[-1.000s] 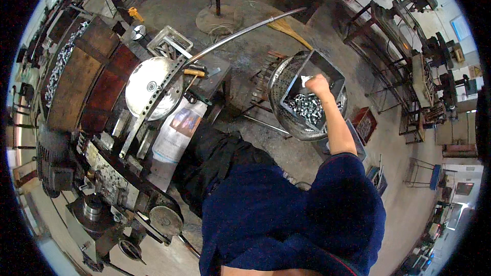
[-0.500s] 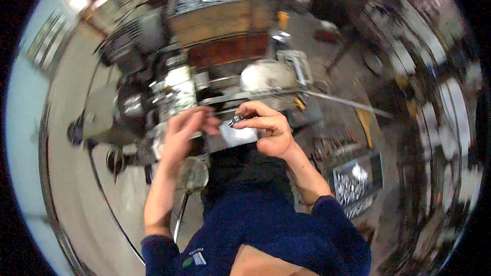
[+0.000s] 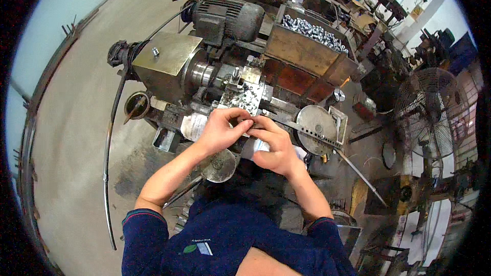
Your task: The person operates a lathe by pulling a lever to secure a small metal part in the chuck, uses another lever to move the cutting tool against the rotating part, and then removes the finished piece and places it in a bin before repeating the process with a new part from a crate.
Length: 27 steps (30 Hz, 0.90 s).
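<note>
My left hand and my right hand meet in front of me over a lathe. Their fingertips pinch together around a small metal part, mostly hidden by the fingers. Just beyond the hands lies a metal tray with small parts on the machine. A round handwheel sits below my left wrist. Both forearms are bare, coming out of dark blue sleeves.
A grey motor sits at the machine's far end. A wooden box of shiny metal pieces stands behind it. A round metal disc is to the right, and a floor fan farther right. Bare concrete floor lies left.
A second ago my right hand reached into a bin of metal parts on the right. I have turned to the lathe, and both hands now meet over it on a small part.
</note>
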Tool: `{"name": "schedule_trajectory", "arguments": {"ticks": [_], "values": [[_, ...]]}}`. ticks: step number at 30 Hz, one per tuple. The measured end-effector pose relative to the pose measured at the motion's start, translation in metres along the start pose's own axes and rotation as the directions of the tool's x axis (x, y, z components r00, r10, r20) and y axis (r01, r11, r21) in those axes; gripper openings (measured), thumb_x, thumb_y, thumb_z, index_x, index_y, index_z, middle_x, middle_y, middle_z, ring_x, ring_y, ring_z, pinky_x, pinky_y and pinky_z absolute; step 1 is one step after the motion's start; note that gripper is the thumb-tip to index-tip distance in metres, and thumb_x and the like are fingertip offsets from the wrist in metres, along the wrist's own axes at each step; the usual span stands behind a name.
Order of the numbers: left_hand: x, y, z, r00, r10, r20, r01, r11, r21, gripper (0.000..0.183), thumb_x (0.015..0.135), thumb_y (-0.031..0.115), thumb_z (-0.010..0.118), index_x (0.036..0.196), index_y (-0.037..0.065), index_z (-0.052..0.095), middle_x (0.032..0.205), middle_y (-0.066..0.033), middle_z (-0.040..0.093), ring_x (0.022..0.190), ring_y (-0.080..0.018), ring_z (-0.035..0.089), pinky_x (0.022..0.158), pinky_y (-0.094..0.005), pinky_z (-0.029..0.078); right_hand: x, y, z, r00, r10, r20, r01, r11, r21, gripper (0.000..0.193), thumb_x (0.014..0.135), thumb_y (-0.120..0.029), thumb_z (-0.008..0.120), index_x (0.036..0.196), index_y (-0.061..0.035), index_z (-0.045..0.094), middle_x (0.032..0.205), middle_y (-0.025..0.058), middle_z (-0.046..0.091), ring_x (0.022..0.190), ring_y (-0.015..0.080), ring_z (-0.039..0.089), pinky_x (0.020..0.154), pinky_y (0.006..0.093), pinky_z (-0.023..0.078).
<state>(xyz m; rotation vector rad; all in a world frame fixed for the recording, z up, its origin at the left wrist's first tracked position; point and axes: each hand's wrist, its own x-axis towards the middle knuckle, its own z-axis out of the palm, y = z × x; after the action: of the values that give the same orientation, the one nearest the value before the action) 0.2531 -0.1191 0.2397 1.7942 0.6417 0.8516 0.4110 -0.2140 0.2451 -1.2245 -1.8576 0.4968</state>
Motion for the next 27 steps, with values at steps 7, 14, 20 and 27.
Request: {"name": "schedule_trajectory", "arguments": {"ticks": [7,14,20,27], "values": [[-0.004,0.002,-0.055,0.996,-0.093,0.004,0.093,0.996,0.002,0.015,0.076,0.007,0.064,0.088,-0.002,0.064,0.080,-0.0054,0.065,0.072,-0.0093,0.058,0.067,-0.0247,0.048,0.068,-0.004,0.011,0.970,-0.153,0.189,0.161,0.986,-0.031,0.034,0.056,-0.010,0.061,0.089,-0.0011,0.063,0.101,0.0193,0.055,0.090,0.0350,0.056,0.078,0.0377,0.047],[-0.048,-0.023,-0.166,0.982,-0.031,-0.188,0.119,0.870,0.478,0.045,0.073,0.007,0.061,0.117,0.006,0.051,0.091,-0.0104,0.063,0.070,-0.0176,0.061,0.064,-0.0309,0.049,0.153,0.037,0.045,0.956,0.044,0.289,0.143,0.792,-0.593,0.027,0.056,-0.015,0.061,0.077,0.0015,0.065,0.094,0.0194,0.058,0.088,0.0334,0.056,0.079,0.0381,0.047],[-0.144,-0.060,-0.275,0.884,0.021,-0.466,0.449,0.234,0.862,0.037,0.075,0.015,0.061,0.111,0.008,0.054,0.092,-0.0170,0.062,0.080,-0.0333,0.060,0.070,-0.0409,0.047,0.178,0.067,0.070,0.927,0.221,0.303,0.078,0.676,-0.732,0.025,0.059,-0.017,0.060,0.075,0.0027,0.065,0.090,0.0197,0.059,0.091,0.0325,0.055,0.082,0.0365,0.046],[-0.201,-0.101,-0.272,0.623,-0.414,-0.663,0.750,0.557,0.357,0.040,0.073,0.019,0.065,0.105,-0.002,0.053,0.081,-0.0182,0.061,0.075,-0.0299,0.060,0.069,-0.0377,0.045,0.181,0.085,0.074,0.946,0.220,0.240,-0.044,0.817,-0.575,0.028,0.053,-0.016,0.061,0.071,0.0048,0.064,0.087,0.0234,0.059,0.085,0.0376,0.057,0.079,0.0397,0.048]]}}
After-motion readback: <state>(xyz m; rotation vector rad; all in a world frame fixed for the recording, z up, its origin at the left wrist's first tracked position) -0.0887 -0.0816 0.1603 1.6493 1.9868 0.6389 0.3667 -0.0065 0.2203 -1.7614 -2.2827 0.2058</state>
